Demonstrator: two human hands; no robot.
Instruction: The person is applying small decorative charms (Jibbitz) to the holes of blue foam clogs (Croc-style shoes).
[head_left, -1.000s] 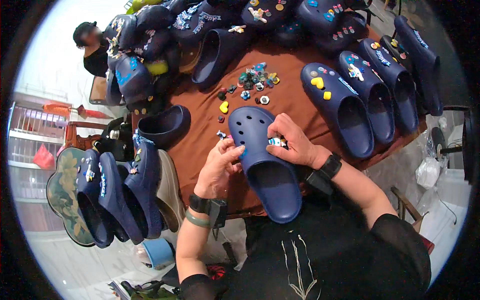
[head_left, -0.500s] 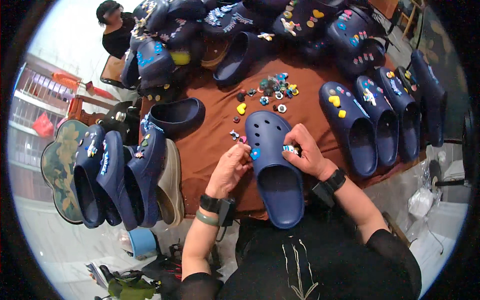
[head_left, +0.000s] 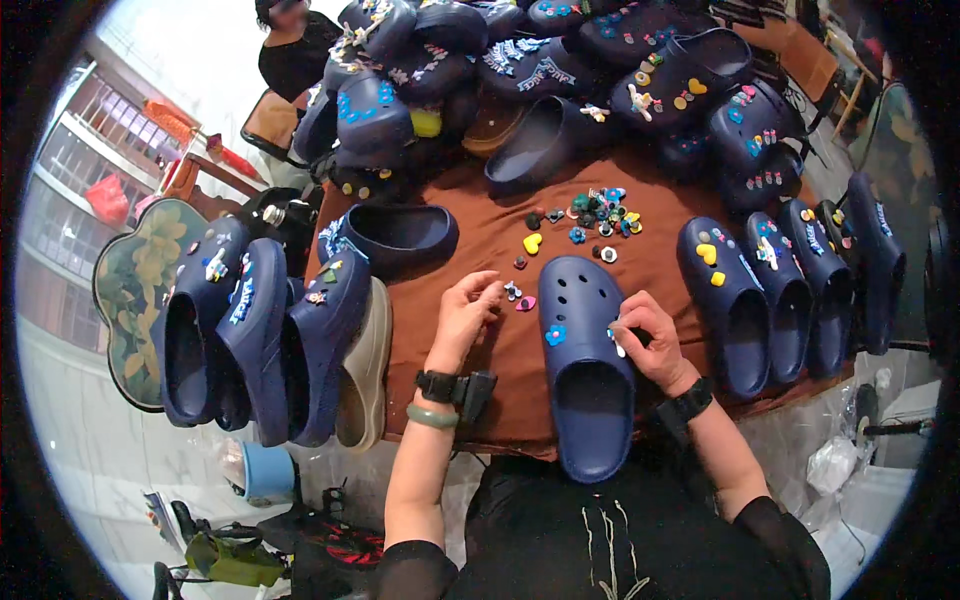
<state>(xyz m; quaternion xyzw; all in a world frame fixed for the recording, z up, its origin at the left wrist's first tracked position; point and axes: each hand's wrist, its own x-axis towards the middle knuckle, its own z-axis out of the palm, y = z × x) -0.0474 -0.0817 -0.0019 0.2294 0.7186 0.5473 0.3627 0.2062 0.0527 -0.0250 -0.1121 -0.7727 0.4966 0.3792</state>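
Observation:
A navy clog (head_left: 588,410) lies on the brown cloth in front of me, toe pointing away. Its toe carries a blue flower charm (head_left: 555,335) on the left side and rows of bare holes. At the clog's right side, my right hand (head_left: 652,348) pinches a small white charm (head_left: 618,342) against the upper; the fingers partly cover it. My left hand (head_left: 463,318) hovers over the cloth left of the clog, fingers loosely bent and apart, with nothing visible in them. Close to its fingertips lie a pink charm (head_left: 525,304) and a white-and-black charm (head_left: 512,291).
Loose charms (head_left: 605,212) are scattered beyond the clog, with a yellow heart charm (head_left: 533,243) nearer. Decorated clogs stand in rows at left (head_left: 262,330) and right (head_left: 740,320). A heap of clogs (head_left: 540,70) fills the far side. Another person (head_left: 297,55) is at the far left.
My left hand has left the blue flower charm and moved left, away from the clog, its fingers loosening. My right hand stays at the clog's right side. The whole view has shifted.

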